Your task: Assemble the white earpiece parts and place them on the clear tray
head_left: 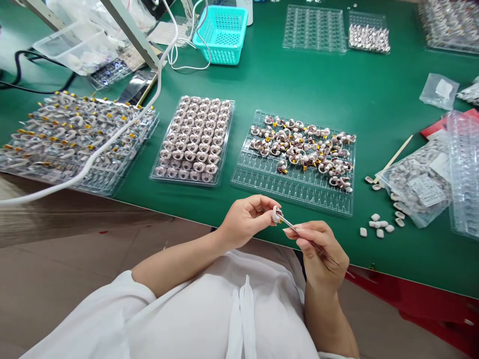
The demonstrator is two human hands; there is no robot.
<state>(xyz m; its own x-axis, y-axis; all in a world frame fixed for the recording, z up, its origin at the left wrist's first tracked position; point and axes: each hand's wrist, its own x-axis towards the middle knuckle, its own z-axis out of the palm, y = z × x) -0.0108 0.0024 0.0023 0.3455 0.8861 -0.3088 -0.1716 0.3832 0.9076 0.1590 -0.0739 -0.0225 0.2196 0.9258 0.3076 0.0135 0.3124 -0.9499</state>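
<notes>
Between the thumb and forefinger of my left hand (245,219) is a small white ring-shaped part (276,214) with a bit of dark and yellow inside. My right hand (322,252) grips metal tweezers (290,224), whose tips reach into or against that part; which of the two I cannot tell. Just beyond my hands lies a clear tray (292,184) with many similar ring-shaped parts (295,142) heaped on its far half. A second clear tray (191,139) to its left holds white parts in neat rows.
Stacked trays of parts with yellow tabs (75,139) lie at the left, crossed by a white cable (112,139). A turquoise basket (220,35) stands at the back. At the right are loose white caps (379,224), a bag of parts (419,179), a wooden stick (394,157) and empty trays (466,174).
</notes>
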